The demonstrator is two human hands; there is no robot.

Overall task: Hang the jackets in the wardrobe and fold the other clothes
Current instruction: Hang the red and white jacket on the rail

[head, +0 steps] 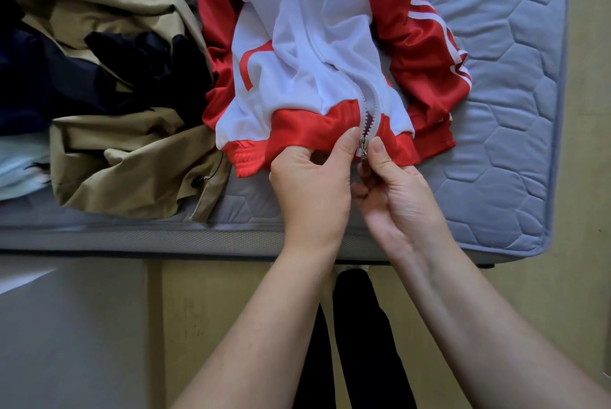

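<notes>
Evidently early: left hand [310, 184] grips the jacket [297, 45], right hand [396, 197] pinches its zipper [363, 144] at the mattress [496, 144] edge, pile [115, 78] unfolded.

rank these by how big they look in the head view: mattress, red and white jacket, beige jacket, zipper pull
1. mattress, partly covered
2. red and white jacket and beige jacket: about alike, both partly hidden, unranked
3. zipper pull, smallest

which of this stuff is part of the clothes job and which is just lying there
Job: red-white jacket; its zip, pinched by the right hand; its hem gripped by the left hand; beige coat; dark clothes.
Lying about: mattress; floor.
</notes>
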